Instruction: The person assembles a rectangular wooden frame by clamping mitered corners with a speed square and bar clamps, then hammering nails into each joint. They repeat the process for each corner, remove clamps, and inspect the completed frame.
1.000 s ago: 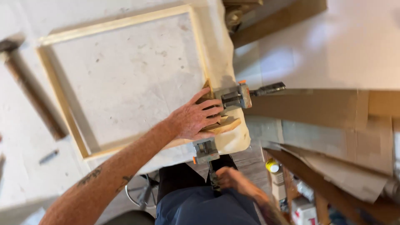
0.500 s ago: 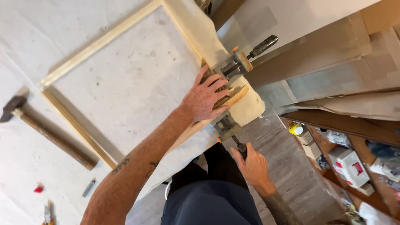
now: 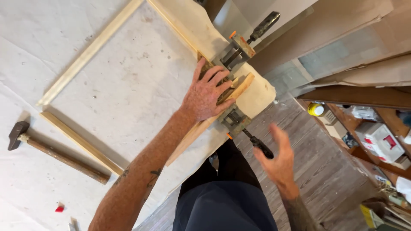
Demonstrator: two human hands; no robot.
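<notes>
Since half a second ago my right hand has let go of the lower clamp handle and now hangs just beside it at lower centre, fingers spread and holding nothing. My left hand has stayed put, pressed flat with fingers apart on the corner of the wooden frame, at centre frame.

Largest first: the work table, under a pale stained cloth, fills the left half of the picture. On it the frame's strips lie in a rectangle, with a gap between strips at the far left. Both bar clamps sit on the corner at the table edge, so clamping looks about done. Right of the table are cardboard sheets, plank floor and cluttered shelves. A hammer lies at lower left.
</notes>
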